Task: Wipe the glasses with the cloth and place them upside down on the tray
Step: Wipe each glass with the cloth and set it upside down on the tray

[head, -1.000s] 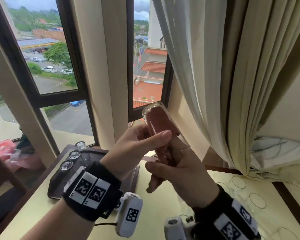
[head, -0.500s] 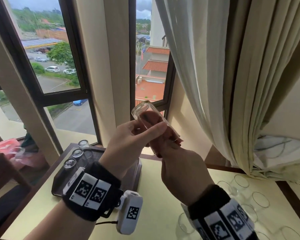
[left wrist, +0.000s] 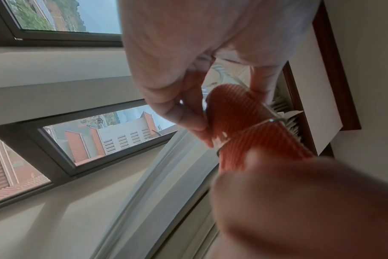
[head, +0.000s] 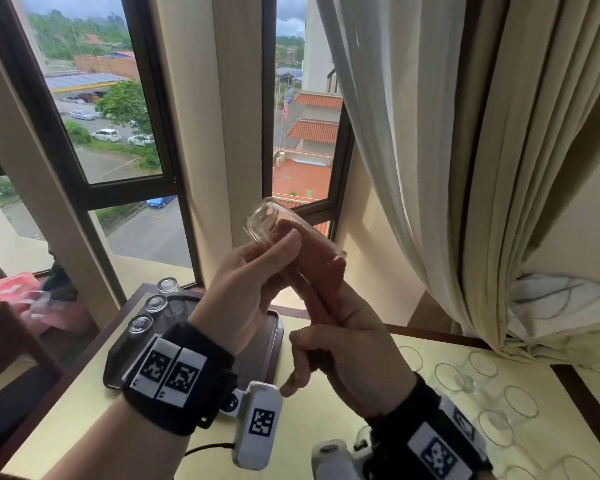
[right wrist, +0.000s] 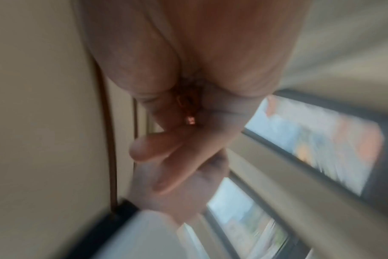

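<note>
My left hand [head: 274,252] grips a clear glass [head: 265,216] in the air over the table, tilted with its base up and to the left. An orange cloth [head: 323,271] is stuffed into the glass's mouth and trails down to my right hand [head: 333,327], which pinches it just below the rim. The base end of the glass has no cloth in it. In the left wrist view my left hand [left wrist: 224,105] has thumb and fingers round the glass [left wrist: 255,125] and the ribbed cloth [left wrist: 233,113]. The right wrist view is blurred and shows the cloth [right wrist: 188,103] between curled fingers.
A dark tray [head: 113,365] lies on the yellow table [head: 312,427] at the left, with three glasses upside down along its far edge [head: 156,303]. Several upright glasses [head: 520,400] stand at the right. Window frames and a curtain [head: 430,150] are close behind.
The glass has tipped further over to the left. The cloth, which reached the base, now sits lower in the glass, and my right hand has turned and drawn back.
</note>
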Action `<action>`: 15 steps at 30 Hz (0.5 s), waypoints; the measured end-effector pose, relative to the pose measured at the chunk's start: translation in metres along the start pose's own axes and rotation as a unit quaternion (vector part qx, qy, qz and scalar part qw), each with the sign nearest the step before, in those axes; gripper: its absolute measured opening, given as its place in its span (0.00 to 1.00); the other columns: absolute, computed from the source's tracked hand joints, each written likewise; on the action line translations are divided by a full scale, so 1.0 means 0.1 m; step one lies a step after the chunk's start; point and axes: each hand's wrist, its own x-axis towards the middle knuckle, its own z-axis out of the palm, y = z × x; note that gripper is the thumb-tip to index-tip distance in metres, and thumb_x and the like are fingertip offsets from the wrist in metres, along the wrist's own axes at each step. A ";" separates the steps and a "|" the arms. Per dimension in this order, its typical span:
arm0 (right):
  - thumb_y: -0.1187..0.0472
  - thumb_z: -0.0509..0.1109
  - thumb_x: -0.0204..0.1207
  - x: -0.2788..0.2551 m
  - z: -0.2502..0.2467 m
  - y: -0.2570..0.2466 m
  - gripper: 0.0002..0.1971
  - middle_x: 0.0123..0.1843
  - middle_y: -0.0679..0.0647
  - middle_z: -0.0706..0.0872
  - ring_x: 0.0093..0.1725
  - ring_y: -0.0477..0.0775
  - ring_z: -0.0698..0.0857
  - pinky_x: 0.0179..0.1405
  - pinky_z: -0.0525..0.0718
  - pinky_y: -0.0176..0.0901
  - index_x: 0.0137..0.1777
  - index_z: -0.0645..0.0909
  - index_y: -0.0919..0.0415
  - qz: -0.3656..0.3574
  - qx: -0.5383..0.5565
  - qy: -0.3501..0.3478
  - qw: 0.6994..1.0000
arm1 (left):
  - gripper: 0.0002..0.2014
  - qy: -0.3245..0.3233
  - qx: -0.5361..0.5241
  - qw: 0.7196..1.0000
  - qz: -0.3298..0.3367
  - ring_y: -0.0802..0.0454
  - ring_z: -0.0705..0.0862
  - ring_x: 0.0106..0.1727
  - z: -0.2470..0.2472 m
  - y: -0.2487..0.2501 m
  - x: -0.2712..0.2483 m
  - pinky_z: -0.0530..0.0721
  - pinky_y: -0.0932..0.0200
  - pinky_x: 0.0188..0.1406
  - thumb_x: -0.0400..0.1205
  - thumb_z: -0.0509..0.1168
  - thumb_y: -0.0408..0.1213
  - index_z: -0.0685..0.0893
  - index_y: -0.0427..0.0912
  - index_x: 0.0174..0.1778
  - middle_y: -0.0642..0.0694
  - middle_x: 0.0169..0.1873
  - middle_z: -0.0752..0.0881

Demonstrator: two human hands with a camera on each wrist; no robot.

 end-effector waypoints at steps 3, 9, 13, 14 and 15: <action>0.72 0.61 0.72 0.01 -0.09 0.05 0.28 0.38 0.37 0.90 0.32 0.56 0.88 0.34 0.85 0.35 0.64 0.75 0.40 -0.060 -0.422 0.101 0.899 | 0.16 0.029 0.016 0.999 0.007 0.51 0.93 0.46 -0.06 0.02 0.03 0.91 0.62 0.46 0.84 0.75 0.44 0.90 0.32 0.55 0.41 0.44 0.95; 0.68 0.65 0.66 0.09 -0.15 0.14 0.31 0.43 0.48 0.92 0.32 0.55 0.87 0.33 0.87 0.43 0.69 0.72 0.42 -0.144 -0.657 0.134 0.728 | 0.21 0.024 0.122 0.992 0.011 0.42 0.94 0.59 -0.01 0.01 -0.01 0.91 0.50 0.62 0.75 0.78 0.49 0.92 0.36 0.56 0.36 0.52 0.95; 0.65 0.69 0.73 0.12 -0.12 0.02 0.26 0.51 0.58 0.91 0.33 0.54 0.88 0.38 0.93 0.60 0.67 0.78 0.38 -0.017 -0.348 0.058 0.936 | 0.17 -0.014 0.066 0.998 -0.007 0.38 0.93 0.52 0.02 -0.09 -0.06 0.93 0.53 0.53 0.77 0.82 0.47 0.94 0.36 0.52 0.31 0.51 0.94; 0.66 0.73 0.75 0.10 -0.10 -0.01 0.21 0.49 0.65 0.90 0.29 0.55 0.87 0.33 0.93 0.64 0.65 0.82 0.45 -0.018 -0.226 0.038 0.973 | 0.20 -0.015 0.035 0.999 -0.020 0.37 0.93 0.51 0.01 -0.11 -0.06 0.93 0.52 0.53 0.76 0.82 0.46 0.92 0.33 0.54 0.31 0.50 0.93; 0.63 0.77 0.78 0.08 -0.07 -0.03 0.15 0.46 0.72 0.87 0.25 0.55 0.85 0.29 0.90 0.68 0.64 0.85 0.52 -0.022 -0.120 0.024 0.992 | 0.26 -0.018 -0.001 0.999 -0.036 0.36 0.92 0.53 0.00 -0.11 -0.05 0.93 0.48 0.56 0.74 0.84 0.47 0.90 0.29 0.58 0.29 0.51 0.91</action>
